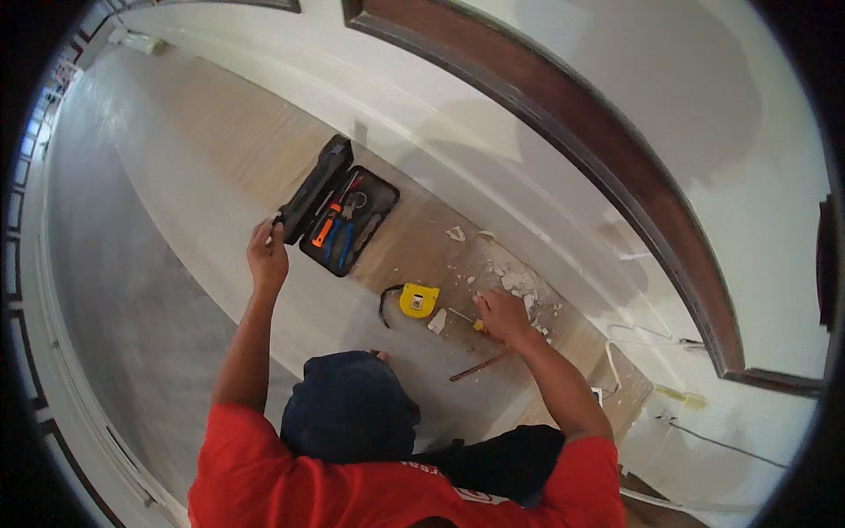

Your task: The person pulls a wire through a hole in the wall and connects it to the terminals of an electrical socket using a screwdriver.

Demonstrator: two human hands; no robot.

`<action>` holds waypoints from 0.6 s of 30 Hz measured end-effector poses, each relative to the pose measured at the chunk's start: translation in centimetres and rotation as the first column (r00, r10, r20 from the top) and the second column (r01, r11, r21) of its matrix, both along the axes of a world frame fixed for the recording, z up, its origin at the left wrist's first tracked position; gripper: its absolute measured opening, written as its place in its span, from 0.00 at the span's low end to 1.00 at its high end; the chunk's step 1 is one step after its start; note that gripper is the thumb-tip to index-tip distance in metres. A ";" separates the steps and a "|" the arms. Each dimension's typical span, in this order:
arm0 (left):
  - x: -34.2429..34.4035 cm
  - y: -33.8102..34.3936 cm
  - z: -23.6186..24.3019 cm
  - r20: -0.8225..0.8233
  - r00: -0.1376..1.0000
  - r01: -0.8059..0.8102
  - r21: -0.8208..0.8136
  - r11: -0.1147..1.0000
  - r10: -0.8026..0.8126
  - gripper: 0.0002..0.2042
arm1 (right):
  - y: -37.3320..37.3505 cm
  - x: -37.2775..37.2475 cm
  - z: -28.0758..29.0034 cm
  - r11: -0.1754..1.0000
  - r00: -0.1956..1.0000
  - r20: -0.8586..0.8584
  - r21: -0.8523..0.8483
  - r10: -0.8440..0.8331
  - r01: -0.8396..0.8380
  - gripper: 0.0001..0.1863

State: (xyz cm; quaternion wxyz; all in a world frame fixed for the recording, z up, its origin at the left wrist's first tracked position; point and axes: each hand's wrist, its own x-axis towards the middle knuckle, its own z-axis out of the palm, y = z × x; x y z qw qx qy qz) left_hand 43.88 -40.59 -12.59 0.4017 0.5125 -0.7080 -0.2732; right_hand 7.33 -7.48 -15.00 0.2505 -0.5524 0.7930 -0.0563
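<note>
My left hand (268, 255) has its fingers closed on the near end of the raised lid of a black tool case (387, 189). Inside the case lie pliers with blue handles (346, 242), an orange-handled tool (326, 226) and a red-handled tool (351, 185). My right hand (503, 317) is low over the floor, its fingers curled at a screwdriver with a yellow handle (479, 326); the fingers partly hide the grip. The screwdriver's thin shaft points toward a yellow tape measure (419, 301) with a black strap. A thin reddish-brown bar (480, 365) lies nearer me.
White plaster chips (519, 282) and dust lie along the wall base beyond my right hand. A larger white chip (437, 321) sits beside the tape measure. Dark wood trim (563, 114) curves along the pale wall. A white cable (613, 370) hangs at right.
</note>
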 end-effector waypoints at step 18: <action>0.7 -1.5 2.1 0.051 0.995 0.085 0.037 0.996 -0.086 0.09 | -36.3 8.9 -4.1 0.922 0.919 -0.271 -0.184 0.287 -0.342 0.12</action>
